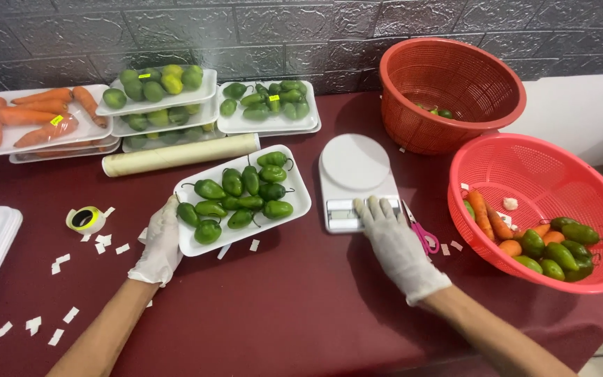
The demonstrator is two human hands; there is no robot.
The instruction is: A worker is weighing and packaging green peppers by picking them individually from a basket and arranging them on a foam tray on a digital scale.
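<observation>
So the gloved left hand (158,243) grips the left edge of a white foam tray of green peppers (240,199), thumb on the rim, tray resting on the dark red table (301,307) just beside the white digital kitchen scale (354,183). The gloved right hand (393,241) lies flat, fingers together on the scale's front panel, clamped on nothing. I'd say keep the tray level and get that hand off the scale before loading it, or the reading goes off.

Containers: the near red plastic basket (525,157) holds carrots and green peppers; the far red basket (455,63) is almost empty. Wrapped trays of carrots (40,119) and limes (158,94) are stacked behind.
</observation>
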